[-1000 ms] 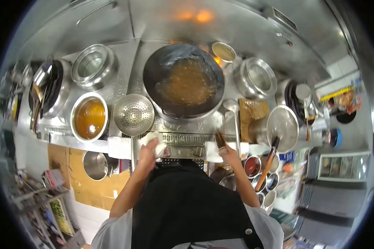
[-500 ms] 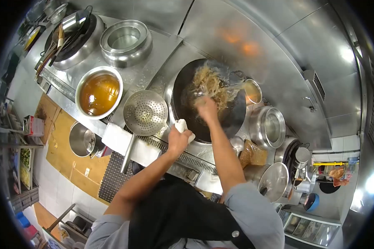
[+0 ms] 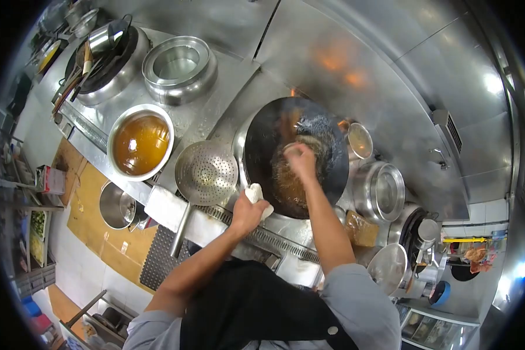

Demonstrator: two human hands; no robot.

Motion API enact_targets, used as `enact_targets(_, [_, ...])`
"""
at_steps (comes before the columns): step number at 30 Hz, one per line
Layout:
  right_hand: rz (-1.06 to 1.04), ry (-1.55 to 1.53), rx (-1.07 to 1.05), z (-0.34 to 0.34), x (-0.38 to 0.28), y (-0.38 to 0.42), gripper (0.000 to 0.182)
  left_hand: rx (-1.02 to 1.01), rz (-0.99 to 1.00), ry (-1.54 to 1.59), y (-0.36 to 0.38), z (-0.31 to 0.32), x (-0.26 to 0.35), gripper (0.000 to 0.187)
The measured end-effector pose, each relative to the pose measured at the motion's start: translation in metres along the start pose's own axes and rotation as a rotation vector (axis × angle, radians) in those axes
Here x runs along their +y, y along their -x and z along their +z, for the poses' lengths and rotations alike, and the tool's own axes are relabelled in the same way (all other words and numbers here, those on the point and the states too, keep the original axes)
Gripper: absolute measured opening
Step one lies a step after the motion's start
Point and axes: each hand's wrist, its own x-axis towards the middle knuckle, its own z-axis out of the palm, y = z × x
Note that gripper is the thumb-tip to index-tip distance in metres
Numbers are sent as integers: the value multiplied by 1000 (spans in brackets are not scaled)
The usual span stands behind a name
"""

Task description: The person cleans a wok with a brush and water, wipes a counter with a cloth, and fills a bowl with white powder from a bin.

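My left hand (image 3: 249,213) is closed around a folded white cloth (image 3: 254,193), pressed at the near left rim of a dark wok (image 3: 262,131). Over the middle of that wok is my right hand (image 3: 302,162), its fingers curled; whatever they hold is hidden and blurred. Brownish shredded food (image 3: 290,185) lies low in the wok below it, smeared by motion. A perforated strainer (image 3: 206,172) rests left of the wok, its handle towards me.
A bowl of amber liquid (image 3: 170,143) stands at the left, with a steel pot (image 3: 207,79) behind it. Right of the wok are a small metal container (image 3: 360,141), another steel pot (image 3: 364,195) and a bag of brown stuff (image 3: 361,228). Flames show behind the wok.
Food that was flung up at the wok's far side has dropped back towards its near part. My right hand has shifted slightly right and nearer; my left hand keeps the cloth at the rim.
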Motion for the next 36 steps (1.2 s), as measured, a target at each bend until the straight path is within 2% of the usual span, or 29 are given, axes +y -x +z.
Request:
enact_targets(1, [-211, 88, 350, 2, 13, -33, 40, 42, 15, -19, -2, 1, -2, 46])
enact_targets(3, [35, -149, 134, 19, -32, -12, 28, 74, 25, -37, -13, 0, -14, 40])
enact_targets(4, [15, -30, 1, 24, -52, 25, 33, 70, 42, -59, -30, -1, -30, 46])
enact_targets(5, [-294, 57, -26, 42, 0, 35, 38, 62, 62, -79, -40, -2, -35, 52])
enact_targets(6, [-116, 169, -133, 22, -32, 90, 43, 154, 132, -136, -39, -4, -21, 56])
enact_targets(7, [-242, 247, -232, -2, -26, 124, 49, 144, 137, -126, -33, -6, -14, 56])
enact_targets(8, [-146, 307, -265, -30, -36, 157, 50, 135, 138, -131, -29, -10, -9, 57])
enact_targets(10, [-144, 618, -341, -71, 3, 145, 46, 101, 97, -149, -16, -19, 12, 60])
enact_targets(11, [22, 693, -467, -82, -27, 120, 36, 100, 83, -148, -11, -19, 8, 60])
enact_targets(12, [152, 699, -299, -82, -51, 96, 27, 70, 57, -168, -14, -18, 5, 61])
enact_targets(13, [165, 770, -324, -77, -27, 34, 26, 49, 41, -187, -22, -19, 4, 62])
enact_targets(14, [-129, 939, -276, -71, -18, -12, 32, 39, 52, -159, -24, -19, 0, 63])
enact_targets(15, [29, 451, 28, -57, -27, -12, 40, 42, 49, -151, -22, -18, 0, 63])
enact_targets(17, [-113, 454, 198, -13, -5, 7, 44, 20, 75, -135, -21, -24, 5, 63])
enact_targets(19, [-69, 537, 72, 0, -5, 73, 48, 8, 28, -156, -17, -21, 8, 63])
enact_targets(21, [-26, 719, -98, -27, -13, 125, 49, 20, -5, -182, -19, -24, 15, 63])
enact_targets(23, [59, 781, -232, -66, -27, 99, 45, 27, 28, -212, -17, -25, 15, 64])
enact_targets(25, [86, 1009, -261, -82, -32, 15, 37, 35, 28, -221, -19, -25, 10, 64])
enact_targets(27, [-50, 638, 205, -61, -13, -30, 32, 5, 59, -196, -17, -27, 15, 63])
enact_targets(29, [-88, 583, 173, -15, 30, -37, 32, 27, 63, -199, -19, -24, 10, 62])
enact_targets(31, [-228, 607, 212, 8, 18, 48, 32, 36, 78, -202, -16, -21, 13, 60])
enact_targets(33, [-51, 737, -64, -20, -7, 111, 44, 81, 38, -215, -11, -20, 17, 59])
enact_targets(35, [78, 808, -180, -70, -11, 99, 40, 95, 56, -199, -8, -21, 22, 59])
enact_targets(36, [8, 870, -129, -87, 3, 63, 38, 110, 71, -175, -8, -19, 23, 59])
